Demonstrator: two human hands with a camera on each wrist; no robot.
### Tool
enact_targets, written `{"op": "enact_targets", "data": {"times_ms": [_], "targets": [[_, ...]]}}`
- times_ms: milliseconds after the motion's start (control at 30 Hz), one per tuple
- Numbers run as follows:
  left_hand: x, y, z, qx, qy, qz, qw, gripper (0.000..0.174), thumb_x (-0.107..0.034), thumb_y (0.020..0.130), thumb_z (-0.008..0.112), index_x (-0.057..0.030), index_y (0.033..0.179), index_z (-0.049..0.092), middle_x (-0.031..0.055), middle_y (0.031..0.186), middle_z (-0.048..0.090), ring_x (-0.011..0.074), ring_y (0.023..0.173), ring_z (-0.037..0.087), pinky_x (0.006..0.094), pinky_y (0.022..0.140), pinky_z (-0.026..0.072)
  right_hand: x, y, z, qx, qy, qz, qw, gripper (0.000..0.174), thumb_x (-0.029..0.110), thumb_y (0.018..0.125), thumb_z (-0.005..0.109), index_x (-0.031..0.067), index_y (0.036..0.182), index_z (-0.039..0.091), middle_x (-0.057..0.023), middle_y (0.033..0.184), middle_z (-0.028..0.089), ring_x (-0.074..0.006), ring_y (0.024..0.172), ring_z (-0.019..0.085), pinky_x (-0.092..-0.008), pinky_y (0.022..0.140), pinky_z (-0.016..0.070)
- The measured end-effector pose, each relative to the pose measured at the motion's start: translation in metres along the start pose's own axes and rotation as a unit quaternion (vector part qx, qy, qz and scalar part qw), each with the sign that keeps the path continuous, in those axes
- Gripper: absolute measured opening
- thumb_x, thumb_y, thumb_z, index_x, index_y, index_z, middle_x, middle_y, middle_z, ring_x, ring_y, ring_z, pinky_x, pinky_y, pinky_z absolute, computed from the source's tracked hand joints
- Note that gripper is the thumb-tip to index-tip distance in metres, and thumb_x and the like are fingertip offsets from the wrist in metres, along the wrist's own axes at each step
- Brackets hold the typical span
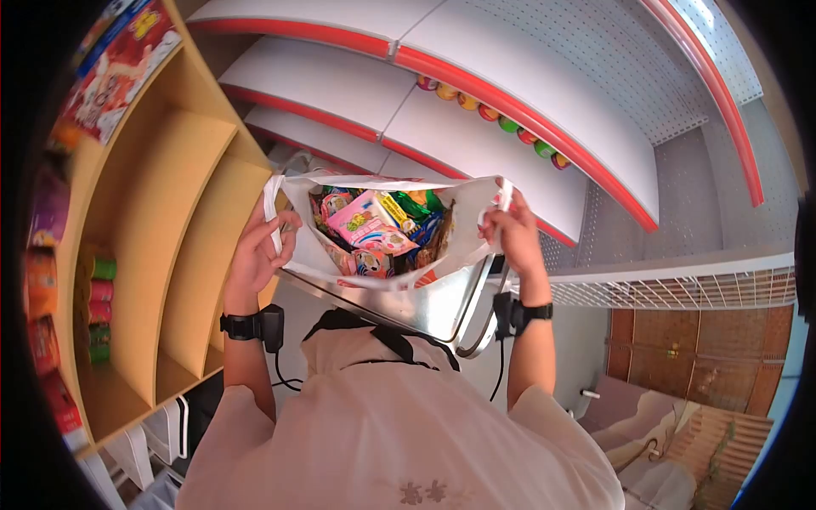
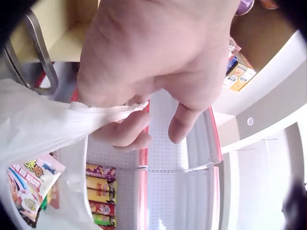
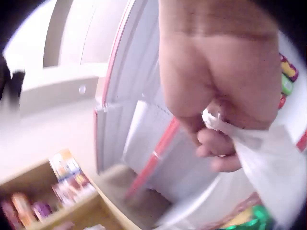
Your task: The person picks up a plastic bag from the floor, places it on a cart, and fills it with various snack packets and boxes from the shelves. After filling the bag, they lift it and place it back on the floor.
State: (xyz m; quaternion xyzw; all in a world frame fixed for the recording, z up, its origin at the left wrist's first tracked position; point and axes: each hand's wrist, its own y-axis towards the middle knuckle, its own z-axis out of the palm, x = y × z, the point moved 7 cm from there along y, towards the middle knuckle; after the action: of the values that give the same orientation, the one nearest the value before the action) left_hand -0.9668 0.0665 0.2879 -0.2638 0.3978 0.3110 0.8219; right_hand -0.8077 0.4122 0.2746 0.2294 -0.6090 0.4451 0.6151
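A white bag (image 1: 323, 265) full of colourful snack packets (image 1: 367, 223) hangs spread between both hands, its mouth facing up. My left hand (image 1: 262, 246) has its fingers curled round one handle; in the left wrist view the hand (image 2: 158, 57) grips the twisted white plastic (image 2: 43, 120), with a pink and white packet (image 2: 33, 184) inside the bag. The other handle is held by my right hand (image 1: 515, 234); in the right wrist view that hand (image 3: 220, 81) pinches the stretched plastic (image 3: 276, 163), and green wrapping (image 3: 256, 218) shows below.
White shelves with red edges (image 1: 476, 93) rise ahead, one holding a row of colourful round-ended packs (image 1: 508, 124). A wooden shelf unit (image 1: 161, 195) with goods stands at left. Beneath the bag is a metallic surface (image 1: 425, 310); a wire rack (image 1: 671, 285) lies at right.
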Motion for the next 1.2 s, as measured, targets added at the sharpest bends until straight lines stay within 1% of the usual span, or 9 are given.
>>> {"op": "enact_targets", "data": {"times_ms": [133,233,433,633,767,833,900,967,1200], "targets": [[0.025,-0.034,-0.044,-0.141,-0.025,0.007,0.990,0.054,-0.013,0.092,0.048,-0.0145,0.143,0.031,0.0109,0.097,0.056,0.0097,0.053,0.043,0.0189,0.043,0.0316,-0.016,0.029,0.026,0.087,0.005,0.046,0.995,0.049,0.001,0.084,0.055,0.0070,0.132,0.047,-0.0023,0.069,0.055,-0.0080,0.050,0.045,-0.0257,0.056,0.0475],[0.000,-0.066,-0.019,-0.062,-0.002,0.081,0.995,0.055,-0.014,0.092,0.049,-0.0156,0.144,0.031,0.0106,0.099,0.057,0.0102,0.056,0.047,0.0182,0.045,0.0337,0.020,0.044,0.059,0.178,0.036,0.042,0.982,0.051,0.002,0.084,0.055,0.0073,0.134,0.047,0.0001,0.069,0.053,-0.0059,0.050,0.041,-0.0260,0.058,0.0446],[0.024,-0.092,-0.100,-0.177,0.000,0.084,0.981,0.067,-0.011,0.090,0.052,-0.0241,0.147,0.020,0.0132,0.102,0.058,0.0149,0.065,0.057,0.0258,0.053,0.0471,-0.011,0.108,0.127,0.173,-0.029,0.014,0.984,0.053,0.003,0.087,0.054,0.0048,0.138,0.040,-0.0015,0.069,0.053,-0.0094,0.052,0.047,-0.0244,0.055,0.0438],[-0.001,-0.107,-0.074,-0.055,-0.104,0.041,0.992,0.076,-0.006,0.087,0.054,-0.0215,0.148,0.012,0.0141,0.103,0.058,0.0240,0.085,0.062,0.0402,0.080,0.0520,0.015,0.142,0.214,0.231,-0.131,-0.027,0.964,0.068,0.008,0.082,0.061,-0.0008,0.143,0.032,-0.0011,0.071,0.054,-0.0092,0.059,0.050,-0.0246,0.055,0.0463],[0.009,-0.114,-0.090,-0.002,-0.093,0.004,0.996,0.080,-0.008,0.088,0.055,-0.0218,0.149,0.005,0.0162,0.110,0.058,0.0252,0.099,0.061,0.0416,0.091,0.0475,0.028,0.168,0.270,0.170,-0.245,-0.112,0.948,0.051,0.011,0.084,0.060,0.0035,0.132,0.049,0.0001,0.077,0.056,-0.0075,0.059,0.049,-0.0222,0.056,0.0443],[0.025,-0.119,-0.100,0.007,-0.099,-0.050,0.994,0.080,-0.010,0.088,0.056,-0.0192,0.148,0.003,0.0167,0.113,0.058,0.0248,0.105,0.059,0.0408,0.096,0.0444,-0.009,0.206,0.274,0.185,-0.285,-0.116,0.934,0.058,0.012,0.077,0.063,0.0053,0.134,0.049,-0.0091,0.084,0.064,-0.0180,0.070,0.061,-0.0298,0.063,0.0504],[0.039,-0.124,-0.108,0.036,-0.130,-0.098,0.986,0.076,-0.011,0.087,0.058,-0.0137,0.146,0.010,0.0127,0.117,0.055,0.0223,0.109,0.056,0.0385,0.098,0.0432,-0.020,0.225,0.281,0.100,-0.449,-0.339,0.821,0.055,0.010,0.076,0.063,0.0006,0.129,0.051,-0.0137,0.091,0.066,-0.0243,0.083,0.063,-0.0353,0.075,0.0505],[0.028,-0.128,-0.098,0.041,-0.114,-0.127,0.984,0.070,-0.016,0.088,0.062,-0.0130,0.143,0.020,0.0065,0.127,0.046,0.0181,0.114,0.052,0.0367,0.100,0.0426,-0.014,0.199,0.283,0.019,-0.507,-0.237,0.829,0.056,0.012,0.073,0.064,-0.0004,0.126,0.051,-0.0215,0.102,0.064,-0.0341,0.096,0.062,-0.0393,0.086,0.0480],[0.018,-0.125,-0.137,0.103,-0.097,-0.139,0.980,0.061,-0.025,0.095,0.052,-0.0107,0.146,0.021,0.0090,0.132,0.050,0.0200,0.123,0.047,0.0381,0.106,0.0330,0.021,0.095,0.308,-0.166,-0.579,-0.355,0.715,0.057,0.015,0.071,0.067,0.0057,0.124,0.050,-0.0161,0.123,0.046,-0.0360,0.117,0.041,-0.0522,0.102,0.0288]]}}
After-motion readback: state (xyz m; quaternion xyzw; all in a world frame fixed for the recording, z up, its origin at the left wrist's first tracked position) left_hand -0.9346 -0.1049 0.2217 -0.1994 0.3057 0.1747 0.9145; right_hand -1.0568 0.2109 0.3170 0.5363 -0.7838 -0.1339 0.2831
